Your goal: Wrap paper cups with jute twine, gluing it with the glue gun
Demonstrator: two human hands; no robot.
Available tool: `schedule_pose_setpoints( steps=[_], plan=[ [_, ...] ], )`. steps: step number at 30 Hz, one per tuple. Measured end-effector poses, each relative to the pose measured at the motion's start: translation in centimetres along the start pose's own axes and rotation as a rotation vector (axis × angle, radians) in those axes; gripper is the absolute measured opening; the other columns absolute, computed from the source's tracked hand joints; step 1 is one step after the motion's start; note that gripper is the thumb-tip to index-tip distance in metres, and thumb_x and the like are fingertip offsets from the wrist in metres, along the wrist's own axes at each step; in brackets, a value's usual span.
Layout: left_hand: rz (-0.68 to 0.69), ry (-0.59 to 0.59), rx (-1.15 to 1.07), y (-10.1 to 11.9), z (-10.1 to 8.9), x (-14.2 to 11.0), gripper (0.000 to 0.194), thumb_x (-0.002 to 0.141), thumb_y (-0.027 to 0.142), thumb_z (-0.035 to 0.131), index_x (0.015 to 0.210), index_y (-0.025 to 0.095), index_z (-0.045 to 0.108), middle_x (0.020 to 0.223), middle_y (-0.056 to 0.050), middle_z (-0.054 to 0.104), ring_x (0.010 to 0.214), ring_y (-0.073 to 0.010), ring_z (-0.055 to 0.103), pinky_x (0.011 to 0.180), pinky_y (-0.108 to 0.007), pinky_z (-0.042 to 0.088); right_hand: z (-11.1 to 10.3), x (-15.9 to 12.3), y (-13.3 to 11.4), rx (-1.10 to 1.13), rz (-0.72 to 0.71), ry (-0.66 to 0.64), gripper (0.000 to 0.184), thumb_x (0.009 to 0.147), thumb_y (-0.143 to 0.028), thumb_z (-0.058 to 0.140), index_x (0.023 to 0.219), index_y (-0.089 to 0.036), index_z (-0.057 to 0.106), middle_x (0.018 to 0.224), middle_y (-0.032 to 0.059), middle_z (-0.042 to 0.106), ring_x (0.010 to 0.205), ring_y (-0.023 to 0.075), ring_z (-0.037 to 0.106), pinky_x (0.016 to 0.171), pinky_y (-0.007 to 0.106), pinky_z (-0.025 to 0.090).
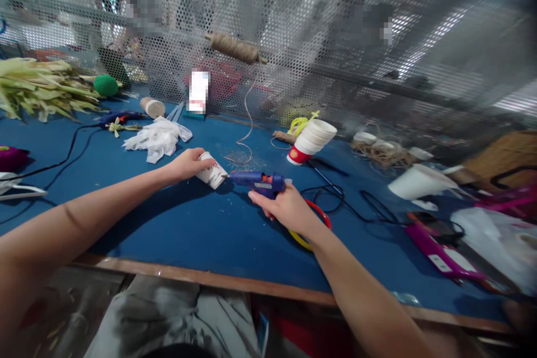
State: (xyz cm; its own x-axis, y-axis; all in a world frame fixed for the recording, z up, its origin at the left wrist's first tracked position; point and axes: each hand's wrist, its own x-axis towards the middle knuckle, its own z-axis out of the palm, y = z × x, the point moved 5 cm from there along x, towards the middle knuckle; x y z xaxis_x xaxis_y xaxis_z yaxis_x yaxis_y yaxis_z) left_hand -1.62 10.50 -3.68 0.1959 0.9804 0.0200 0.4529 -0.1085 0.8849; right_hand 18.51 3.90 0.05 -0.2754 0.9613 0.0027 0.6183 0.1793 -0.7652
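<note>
My left hand (188, 164) is closed round a small white paper cup (213, 172) with dark printing, tilted on its side above the blue table (201, 229). In my right hand (289, 206) is a blue hot glue gun (255, 180), its fingers wrapped round the handle. The nozzle points left and is at the cup's edge; whether it touches I cannot tell. Behind the right wrist lies a red and yellow ring (319, 211), partly hidden. Farther back, a leaning stack of white paper cups (314, 140) has a red one at its base.
White cloth strips (157, 139), a second glue gun (121, 117) and corn husks (42, 84) lie at left. A twine spool (235, 47) hangs on the perforated metal screen (285, 22). At right are black cords (377, 207), a white roll (422, 182) and a purple tool (442, 251).
</note>
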Motion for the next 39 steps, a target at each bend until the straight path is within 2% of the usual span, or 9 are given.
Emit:
schedule_pose_setpoints(
  steps=[8, 13, 18, 23, 39],
  plan=[
    [-0.017, -0.024, -0.07, -0.04, 0.19, -0.04, 0.023, 0.069, 0.038, 0.052, 0.073, 0.015, 0.052, 0.07, -0.003, 0.057, 0.059, -0.0124, 0.049, 0.052, -0.023, 0.035, -0.19, 0.26, 0.41, -0.027, 0.007, -0.011, 0.03, 0.074, -0.036, 0.054, 0.052, -0.016, 0.049, 0.037, -0.0023, 0.046, 0.035, 0.0073, 0.043, 0.04, 0.021, 0.037],
    [-0.018, -0.024, -0.054, 0.06, 0.15, -0.13, 0.022, 0.068, 0.036, 0.052, 0.073, 0.015, 0.052, 0.069, -0.003, 0.056, 0.058, -0.0126, 0.049, 0.051, -0.023, 0.034, 0.06, 0.14, 0.32, 0.023, -0.002, -0.056, 0.025, 0.073, -0.037, 0.055, 0.061, -0.015, 0.054, 0.04, -0.0035, 0.047, 0.036, 0.0074, 0.043, 0.04, 0.021, 0.038],
    [-0.018, -0.025, -0.055, 0.17, 0.08, -0.22, 0.023, 0.068, 0.037, 0.051, 0.073, 0.015, 0.052, 0.07, -0.003, 0.057, 0.06, -0.0128, 0.05, 0.053, -0.023, 0.035, -0.23, 0.26, 0.44, -0.014, 0.009, -0.027, 0.03, 0.074, -0.036, 0.054, 0.054, -0.015, 0.051, 0.038, -0.0027, 0.046, 0.034, 0.0069, 0.042, 0.04, 0.021, 0.036],
    [-0.031, -0.033, -0.053, 0.21, 0.13, -0.25, 0.02, 0.067, 0.034, 0.051, 0.073, 0.015, 0.052, 0.068, -0.003, 0.056, 0.058, -0.0124, 0.049, 0.051, -0.023, 0.034, 0.05, 0.17, 0.49, 0.016, -0.006, -0.066, 0.027, 0.074, -0.037, 0.055, 0.058, -0.015, 0.053, 0.039, -0.0033, 0.047, 0.035, 0.0072, 0.042, 0.04, 0.021, 0.037],
    [-0.012, -0.035, -0.08, 0.35, 0.16, -0.38, 0.017, 0.067, 0.032, 0.051, 0.071, 0.015, 0.052, 0.065, -0.001, 0.055, 0.057, -0.0124, 0.049, 0.052, -0.023, 0.034, -0.12, 0.13, 0.53, 0.02, 0.021, -0.025, 0.031, 0.074, -0.037, 0.054, 0.052, -0.015, 0.051, 0.038, -0.0025, 0.046, 0.035, 0.007, 0.042, 0.04, 0.021, 0.036]
  ],
)
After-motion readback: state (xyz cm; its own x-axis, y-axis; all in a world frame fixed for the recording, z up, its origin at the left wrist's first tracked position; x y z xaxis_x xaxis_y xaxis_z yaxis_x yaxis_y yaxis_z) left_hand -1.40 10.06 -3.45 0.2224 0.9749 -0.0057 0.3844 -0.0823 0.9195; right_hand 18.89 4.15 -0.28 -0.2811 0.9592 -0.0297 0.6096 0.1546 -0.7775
